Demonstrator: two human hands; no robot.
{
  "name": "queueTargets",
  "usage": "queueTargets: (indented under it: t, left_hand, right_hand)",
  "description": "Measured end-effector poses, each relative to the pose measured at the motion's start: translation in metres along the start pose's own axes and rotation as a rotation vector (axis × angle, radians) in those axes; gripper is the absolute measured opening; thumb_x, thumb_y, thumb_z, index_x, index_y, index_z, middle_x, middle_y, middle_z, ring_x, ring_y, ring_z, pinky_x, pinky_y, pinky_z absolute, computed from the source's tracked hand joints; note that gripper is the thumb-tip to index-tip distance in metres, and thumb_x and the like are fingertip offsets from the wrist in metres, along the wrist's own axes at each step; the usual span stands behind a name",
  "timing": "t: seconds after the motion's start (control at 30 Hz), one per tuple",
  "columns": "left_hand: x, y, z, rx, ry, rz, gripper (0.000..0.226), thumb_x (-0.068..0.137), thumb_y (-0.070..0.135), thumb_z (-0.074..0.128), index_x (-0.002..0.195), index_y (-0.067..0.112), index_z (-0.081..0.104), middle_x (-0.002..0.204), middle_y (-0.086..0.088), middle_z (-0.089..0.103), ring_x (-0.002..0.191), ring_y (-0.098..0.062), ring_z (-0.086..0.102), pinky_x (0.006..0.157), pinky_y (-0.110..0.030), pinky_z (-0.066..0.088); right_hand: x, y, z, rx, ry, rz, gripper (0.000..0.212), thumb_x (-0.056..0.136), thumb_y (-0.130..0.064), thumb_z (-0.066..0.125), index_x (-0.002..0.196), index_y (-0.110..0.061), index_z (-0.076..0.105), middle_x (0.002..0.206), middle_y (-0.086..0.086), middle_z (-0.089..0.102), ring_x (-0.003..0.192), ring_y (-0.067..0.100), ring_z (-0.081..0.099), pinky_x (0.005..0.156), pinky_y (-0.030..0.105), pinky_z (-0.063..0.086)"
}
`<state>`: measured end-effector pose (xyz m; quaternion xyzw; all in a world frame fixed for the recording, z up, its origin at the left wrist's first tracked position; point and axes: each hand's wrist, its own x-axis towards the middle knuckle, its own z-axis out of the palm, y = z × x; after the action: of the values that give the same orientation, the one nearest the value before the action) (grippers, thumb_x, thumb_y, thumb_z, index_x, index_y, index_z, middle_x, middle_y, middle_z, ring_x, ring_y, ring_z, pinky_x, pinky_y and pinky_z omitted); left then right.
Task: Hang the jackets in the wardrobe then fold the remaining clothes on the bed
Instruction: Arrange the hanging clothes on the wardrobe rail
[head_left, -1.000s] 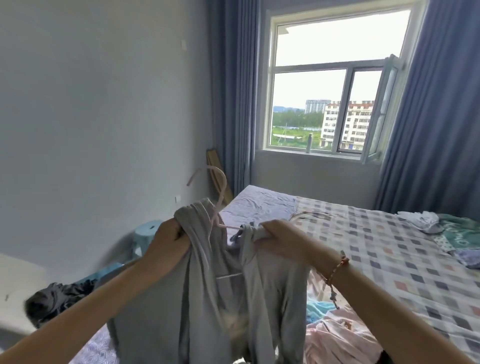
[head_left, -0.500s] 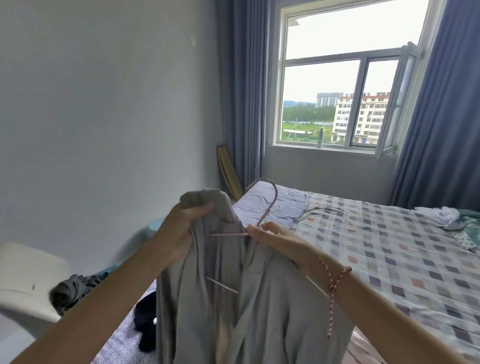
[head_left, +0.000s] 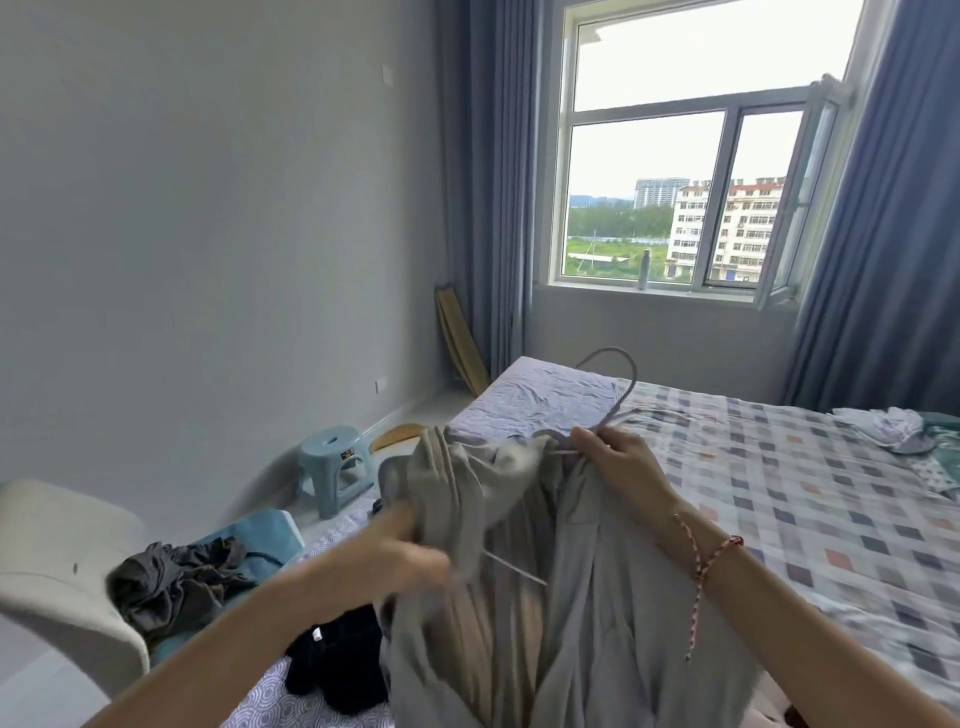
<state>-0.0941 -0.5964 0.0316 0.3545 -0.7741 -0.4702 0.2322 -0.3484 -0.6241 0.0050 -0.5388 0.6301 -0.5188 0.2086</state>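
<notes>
A light grey jacket (head_left: 597, 597) hangs in front of me over the bed's near side. A thin pinkish hanger (head_left: 621, 387) sits inside it, its hook sticking up above the collar. My right hand (head_left: 618, 465) pinches the hanger's neck at the collar. My left hand (head_left: 400, 556), blurred by motion, grips the jacket's left shoulder fabric lower down. A black garment (head_left: 337, 670) lies on the bed below the jacket. White and teal clothes (head_left: 904, 431) lie at the bed's far right.
The bed (head_left: 779, 493) with a checked sheet fills the right. A white chair (head_left: 57, 561) at the left carries dark grey clothes (head_left: 176, 577). A blue stool (head_left: 335, 467) stands on the floor by the wall. Window and blue curtains are behind.
My left hand has dropped from the top of the jacket's shoulder down along the fabric. My right hand keeps hold at the hanger's neck, and the view has panned slightly right.
</notes>
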Motion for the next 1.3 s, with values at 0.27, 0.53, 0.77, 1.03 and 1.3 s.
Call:
queueTargets:
  t: [0.27,0.53,0.77,1.03,1.3]
  left_hand:
    - [0.046,-0.038,-0.001,-0.652,0.272,-0.33,0.025,0.071,0.027,0.072,0.087,0.008,0.069,0.085,-0.013,0.072,0.074,-0.023,0.069,0.065,-0.03,0.057]
    - [0.058,0.031,-0.04,0.453,0.659,0.332,0.019,0.088,0.008,0.062,0.087,-0.01,0.063,0.078,-0.018,0.066,0.083,-0.012,0.064,0.06,-0.003,0.036]
    - [0.061,0.065,-0.042,0.104,0.393,0.507,0.025,0.083,-0.004,0.062,0.094,0.018,0.06,0.086,0.006,0.059,0.073,0.008,0.056,0.074,-0.008,0.043]
    - [0.108,0.056,-0.04,0.324,-0.104,-0.012,0.03,0.094,0.024,0.053,0.118,0.009,0.06,0.112,-0.004,0.064,0.103,-0.022,0.06,0.091,-0.034,0.047]
    - [0.095,-0.021,-0.047,0.695,-0.111,0.05,0.07,0.06,0.077,0.048,0.084,0.012,0.062,0.074,0.008,0.055,0.073,-0.008,0.05,0.064,-0.017,0.036]
  right_hand:
    - [-0.016,-0.016,0.001,0.02,-0.014,-0.171,0.03,0.091,-0.021,0.058,0.072,0.002,0.064,0.064,0.002,0.053,0.059,0.002,0.043,0.057,0.018,0.033]
    - [-0.029,-0.019,0.008,-0.072,-0.179,-0.198,0.027,0.09,-0.018,0.061,0.064,-0.024,0.057,0.062,-0.007,0.053,0.052,-0.002,0.041,0.055,0.014,0.031]
    - [-0.036,-0.042,0.008,0.148,-0.084,-0.194,0.024,0.085,-0.011,0.065,0.095,-0.013,0.044,0.041,-0.012,0.041,0.044,0.003,0.032,0.042,0.014,0.026]
    - [-0.015,-0.065,0.003,0.218,-0.209,-0.162,0.005,0.081,-0.004,0.068,0.077,-0.008,0.068,0.068,-0.005,0.063,0.065,0.0,0.056,0.065,0.015,0.043]
    - [-0.02,-0.035,-0.017,0.251,-0.041,-0.04,0.021,0.081,-0.013,0.071,0.074,0.005,0.063,0.07,0.006,0.061,0.069,0.014,0.055,0.069,0.028,0.044]
